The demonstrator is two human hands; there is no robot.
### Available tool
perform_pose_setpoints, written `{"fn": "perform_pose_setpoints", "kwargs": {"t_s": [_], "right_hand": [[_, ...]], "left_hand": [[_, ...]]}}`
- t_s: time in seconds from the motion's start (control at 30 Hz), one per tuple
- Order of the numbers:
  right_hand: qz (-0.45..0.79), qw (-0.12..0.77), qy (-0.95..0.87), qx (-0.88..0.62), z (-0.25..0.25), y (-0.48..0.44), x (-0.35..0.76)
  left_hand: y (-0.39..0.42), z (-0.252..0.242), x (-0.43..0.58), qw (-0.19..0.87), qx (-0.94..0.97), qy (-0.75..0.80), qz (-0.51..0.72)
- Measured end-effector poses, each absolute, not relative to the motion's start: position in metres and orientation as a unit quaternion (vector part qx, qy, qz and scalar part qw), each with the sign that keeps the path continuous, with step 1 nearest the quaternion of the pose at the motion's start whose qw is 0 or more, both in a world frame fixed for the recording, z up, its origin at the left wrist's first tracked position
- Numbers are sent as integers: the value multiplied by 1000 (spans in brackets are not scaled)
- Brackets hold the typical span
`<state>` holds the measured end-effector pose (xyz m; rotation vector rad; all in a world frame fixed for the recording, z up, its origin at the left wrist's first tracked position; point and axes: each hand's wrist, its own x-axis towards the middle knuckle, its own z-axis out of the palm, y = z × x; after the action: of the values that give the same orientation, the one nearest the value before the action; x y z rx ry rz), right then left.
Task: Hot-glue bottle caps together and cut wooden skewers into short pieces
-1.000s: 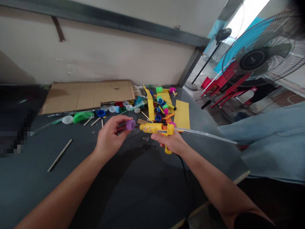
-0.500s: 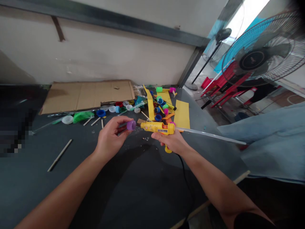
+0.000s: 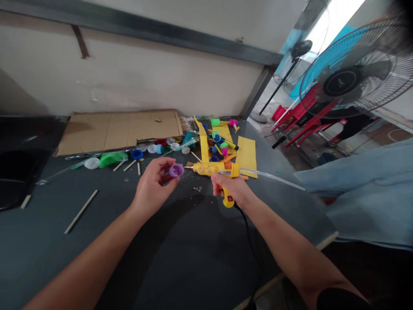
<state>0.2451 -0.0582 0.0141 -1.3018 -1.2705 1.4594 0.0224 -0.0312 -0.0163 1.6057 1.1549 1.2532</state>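
Note:
Between the fingertips and thumb of my left hand (image 3: 155,183) is a purple bottle cap (image 3: 176,170), its hollow side turned partly toward me. My right hand (image 3: 234,189) is wrapped round the grip of a yellow glue gun (image 3: 213,168). The gun lies level and its metal nozzle points left, close to the cap's right edge but apart from it. A long clear glue stick (image 3: 274,175) sticks out of the back of the gun. From the bottom of the handle, a black cord (image 3: 247,228) runs down across the dark table (image 3: 180,258).
Flattened cardboard (image 3: 119,129) lies along the wall. Several coloured caps (image 3: 137,154), a green plastic wrapper (image 3: 112,159) and short sticks (image 3: 81,211) lie left of centre. Yellow paper pieces (image 3: 245,153) and a pile of caps sit behind the gun. A fan (image 3: 340,82) stands right.
The nozzle has drawn back to the right, out of the purple cap. The cap has tilted so its hollow side shows more, and the glue stick's rear end has shifted left.

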Motion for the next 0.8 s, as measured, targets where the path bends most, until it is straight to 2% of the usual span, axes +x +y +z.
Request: {"fn": "perform_pose_setpoints", "kwargs": {"t_s": [0.13,0.3,0.47,0.7,0.8], "right_hand": [[627,435,-472,-442,14,-55,249],[674,458,-430,-389,11,-52,254],[699,455,-417,-360,9,-53,253],[689,453,-420,-378,7,-54,250],[651,466,-433,-415,9,-57,245]], "left_hand": [[-35,-19,25,364,669,465,451],[-40,-15,25,193,766,515,333],[-38,-23,25,131,793,533,265],[-43,-11,16,-5,827,533,179],[-49,11,1,5,821,549,158]]}}
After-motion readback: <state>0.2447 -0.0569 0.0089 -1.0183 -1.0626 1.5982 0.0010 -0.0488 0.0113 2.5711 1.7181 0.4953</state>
